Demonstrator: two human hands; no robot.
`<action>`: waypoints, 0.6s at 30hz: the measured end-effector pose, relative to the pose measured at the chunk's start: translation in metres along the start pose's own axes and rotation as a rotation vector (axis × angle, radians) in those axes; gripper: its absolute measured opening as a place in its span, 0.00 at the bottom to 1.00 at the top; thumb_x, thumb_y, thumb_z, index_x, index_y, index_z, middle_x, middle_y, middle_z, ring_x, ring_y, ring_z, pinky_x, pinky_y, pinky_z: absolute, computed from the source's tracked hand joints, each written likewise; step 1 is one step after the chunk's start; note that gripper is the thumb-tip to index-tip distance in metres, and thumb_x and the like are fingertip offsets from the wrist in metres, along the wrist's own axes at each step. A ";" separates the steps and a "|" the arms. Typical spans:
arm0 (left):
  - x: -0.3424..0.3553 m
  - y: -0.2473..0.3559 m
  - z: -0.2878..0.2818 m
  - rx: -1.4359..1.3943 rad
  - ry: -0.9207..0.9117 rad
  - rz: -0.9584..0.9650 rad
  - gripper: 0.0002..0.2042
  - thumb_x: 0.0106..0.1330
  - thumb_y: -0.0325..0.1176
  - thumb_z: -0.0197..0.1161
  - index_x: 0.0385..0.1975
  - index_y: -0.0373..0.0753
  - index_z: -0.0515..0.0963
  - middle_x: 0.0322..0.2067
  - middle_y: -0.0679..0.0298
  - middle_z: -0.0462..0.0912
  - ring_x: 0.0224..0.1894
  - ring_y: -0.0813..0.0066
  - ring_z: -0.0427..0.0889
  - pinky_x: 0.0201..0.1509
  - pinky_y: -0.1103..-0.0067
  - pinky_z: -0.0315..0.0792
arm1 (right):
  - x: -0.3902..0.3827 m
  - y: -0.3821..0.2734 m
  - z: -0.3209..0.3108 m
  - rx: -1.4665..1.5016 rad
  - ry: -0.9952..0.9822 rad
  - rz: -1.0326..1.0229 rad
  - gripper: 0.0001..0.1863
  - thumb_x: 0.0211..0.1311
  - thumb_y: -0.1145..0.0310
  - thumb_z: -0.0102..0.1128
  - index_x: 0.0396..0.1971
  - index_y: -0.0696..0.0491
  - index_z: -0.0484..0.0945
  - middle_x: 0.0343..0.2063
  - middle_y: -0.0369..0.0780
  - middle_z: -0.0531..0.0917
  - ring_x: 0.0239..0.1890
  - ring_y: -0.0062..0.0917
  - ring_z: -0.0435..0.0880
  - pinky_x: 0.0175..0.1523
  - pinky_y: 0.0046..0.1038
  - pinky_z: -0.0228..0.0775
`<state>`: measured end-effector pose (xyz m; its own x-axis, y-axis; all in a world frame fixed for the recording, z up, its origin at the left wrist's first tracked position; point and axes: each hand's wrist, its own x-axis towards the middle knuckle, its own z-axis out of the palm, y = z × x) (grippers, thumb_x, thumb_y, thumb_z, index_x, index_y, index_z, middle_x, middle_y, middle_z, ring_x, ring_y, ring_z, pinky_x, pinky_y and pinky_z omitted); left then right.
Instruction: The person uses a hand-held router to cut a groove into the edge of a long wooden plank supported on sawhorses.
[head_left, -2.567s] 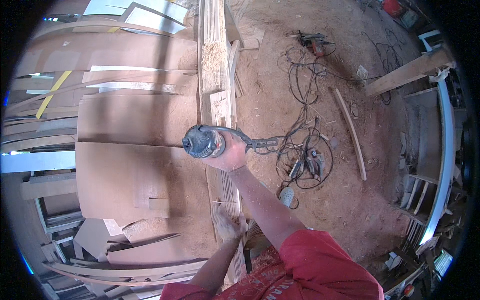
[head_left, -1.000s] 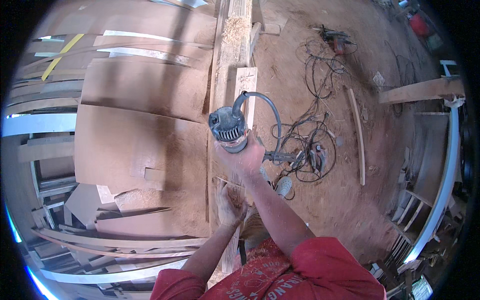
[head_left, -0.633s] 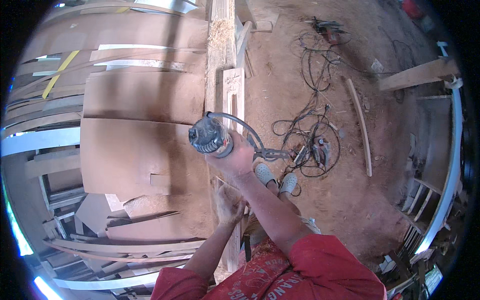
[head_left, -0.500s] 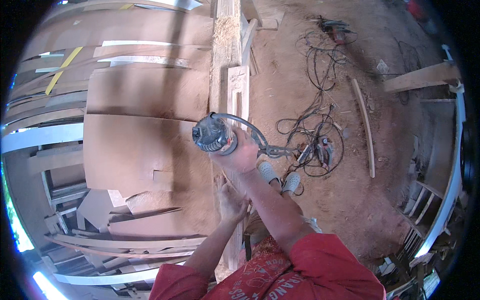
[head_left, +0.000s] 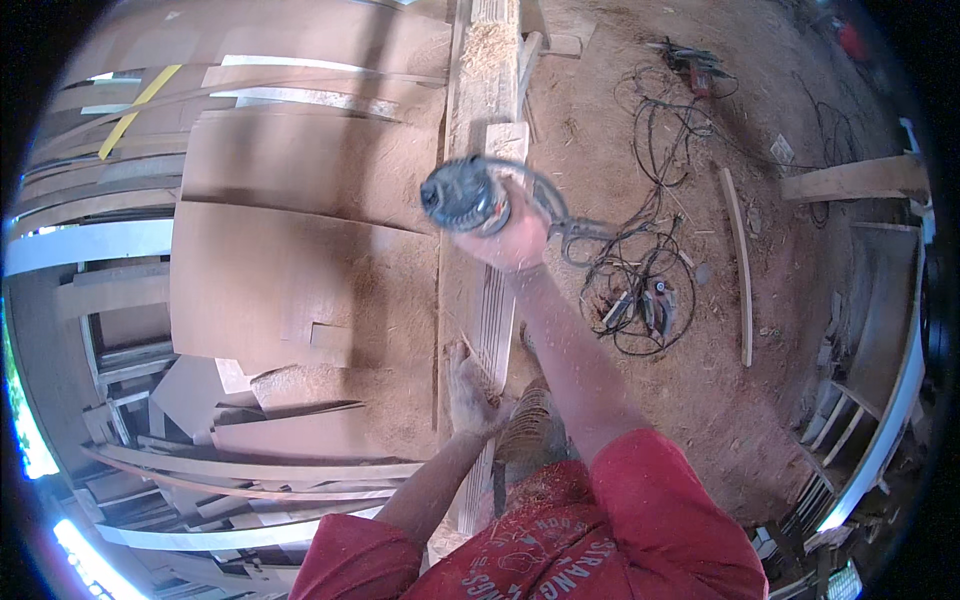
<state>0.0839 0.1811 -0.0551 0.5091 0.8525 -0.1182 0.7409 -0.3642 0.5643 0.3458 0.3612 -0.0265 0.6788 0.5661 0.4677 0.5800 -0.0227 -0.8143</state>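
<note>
My right hand [head_left: 515, 225] grips a black handheld power tool [head_left: 460, 195], apparently a router, with a cord looping out to the right. It is over a pale narrow board [head_left: 507, 138] that lies along a long beam [head_left: 480, 90] dusted with shavings; the tool's underside is hidden. Closer to my body, my left hand [head_left: 475, 400] is closed on the board's left side, fingertips pointing forward. My forearm and the tool cover part of the board.
Large brown sheets [head_left: 280, 270] and stacked strips fill the left. Dusty floor at right holds tangled cords, a red power tool [head_left: 700, 82], another tool [head_left: 658, 310] and a long batten [head_left: 737, 270]. A timber post [head_left: 840, 180] and shelving stand at far right.
My right hand has moved the tool forward along the board, away from my body, and my arm is more stretched out. My left hand stays low on the board. The view has shifted slightly.
</note>
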 end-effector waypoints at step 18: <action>-0.003 -0.011 0.006 -0.118 -0.015 -0.025 0.47 0.60 0.32 0.74 0.78 0.33 0.54 0.83 0.29 0.52 0.85 0.25 0.53 0.87 0.44 0.53 | -0.075 -0.053 -0.032 0.107 -0.100 0.306 0.33 0.44 0.51 0.90 0.47 0.57 0.89 0.40 0.50 0.94 0.42 0.44 0.97 0.49 0.42 0.91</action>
<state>0.0765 0.1801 -0.0659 0.4984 0.8547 -0.1449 0.6969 -0.2956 0.6535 0.2786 0.2931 -0.0078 0.7636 0.6246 0.1639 0.3014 -0.1204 -0.9459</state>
